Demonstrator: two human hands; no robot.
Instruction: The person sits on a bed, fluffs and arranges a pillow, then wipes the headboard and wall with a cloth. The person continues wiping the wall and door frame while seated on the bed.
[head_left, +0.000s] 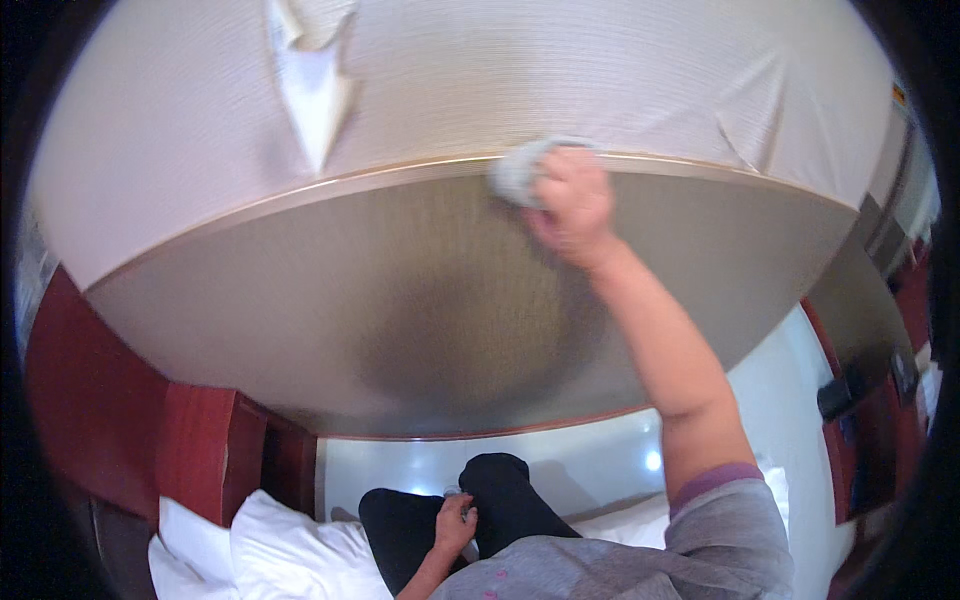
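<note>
My right hand (571, 201), blurred, is shut on a pale grey cloth (517, 174). The cloth lies against the narrow light trim strip (405, 169) that runs between the wall and a greyish-brown panel (247, 315). Low in front of my body, between my knees, my left hand (454, 523) is closed around a small object (452, 491). Only a clear tip and a dark bit of that object show, so its kind is unclear.
Above the trim, light textured wallpaper (525, 82) hangs torn in a peeled flap (319, 105) and is creased at right. White pillows (296, 536) lie at lower left, near a red-brown wooden cabinet (195, 442). A black fixture (836, 397) juts out at right.
</note>
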